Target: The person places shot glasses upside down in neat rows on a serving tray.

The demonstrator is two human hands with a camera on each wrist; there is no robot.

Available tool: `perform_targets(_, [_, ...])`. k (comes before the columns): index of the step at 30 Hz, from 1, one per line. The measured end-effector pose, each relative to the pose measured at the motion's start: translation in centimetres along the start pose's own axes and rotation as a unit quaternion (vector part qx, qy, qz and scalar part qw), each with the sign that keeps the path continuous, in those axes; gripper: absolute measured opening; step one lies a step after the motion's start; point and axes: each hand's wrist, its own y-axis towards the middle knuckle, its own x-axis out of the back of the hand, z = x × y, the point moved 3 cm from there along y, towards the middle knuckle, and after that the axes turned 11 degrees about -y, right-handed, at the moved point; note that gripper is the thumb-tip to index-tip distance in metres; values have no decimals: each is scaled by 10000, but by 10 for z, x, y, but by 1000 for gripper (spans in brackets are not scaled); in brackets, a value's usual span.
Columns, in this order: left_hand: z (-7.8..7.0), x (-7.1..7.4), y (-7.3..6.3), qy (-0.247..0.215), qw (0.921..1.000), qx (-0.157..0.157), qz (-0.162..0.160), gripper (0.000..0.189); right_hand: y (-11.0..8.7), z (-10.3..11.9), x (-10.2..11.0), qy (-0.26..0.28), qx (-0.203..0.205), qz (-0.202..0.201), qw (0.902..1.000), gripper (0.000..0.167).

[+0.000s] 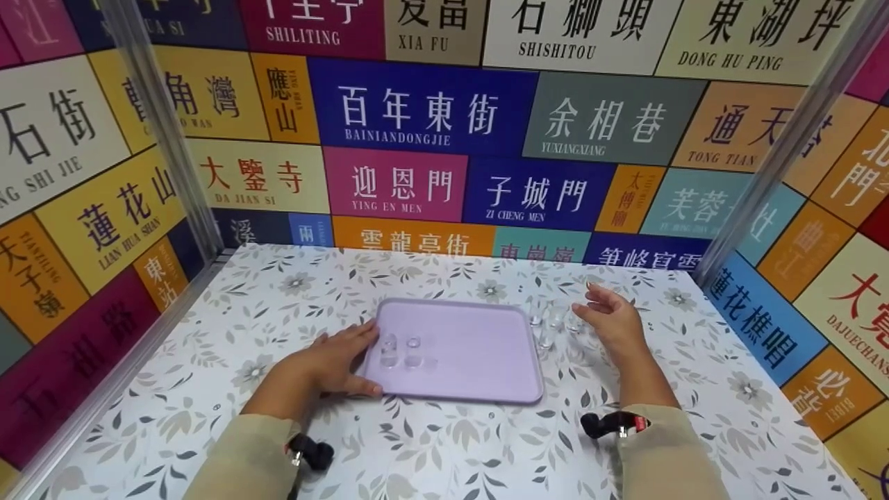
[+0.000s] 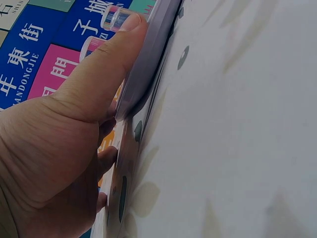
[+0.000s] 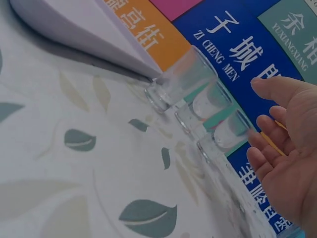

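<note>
A lavender tray [image 1: 472,347] lies flat on the table, with two small clear glasses [image 1: 388,355] upright near its left end. My left hand [image 1: 340,361] rests against the tray's left edge, fingers spread along the side and thumb lying straight at the front left corner. In the left wrist view that thumb [image 2: 106,64] lies along the rim, overlapping one glass. Just right of the tray stand several more clear glasses [image 3: 183,79]. Beside them hovers my right hand [image 1: 611,319], its fingers loosely bent and holding nothing; a gap shows between it and the nearest glass [image 3: 230,131].
The table [image 1: 444,451] has a white cover printed with grey leaves and flowers. Panels with large place-name lettering [image 1: 424,111] rise behind and on both sides. Clear upright posts [image 1: 167,132] stand at the back corners.
</note>
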Motion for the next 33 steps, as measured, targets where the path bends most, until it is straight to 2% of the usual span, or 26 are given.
perform_targets(16, [3, -1, 1, -135, 9998, 133, 28, 124, 6, -28, -12, -273, -375, 315, 9984, 74])
perform_targets(21, [3, -1, 1, -99, 9999, 84, -5, 123, 7, -30, -14, -840, -158, 316, 9958, 69])
perform_targets(27, [2, 0, 0, -95, 9999, 63, -11, 122, 10, -30, -15, -1711, 126, 336, 9846, 64])
perform_targets(33, [2, 0, -1, -111, 9999, 99, 24, 123, 9, -31, -14, -1903, 32, 230, 9815, 59])
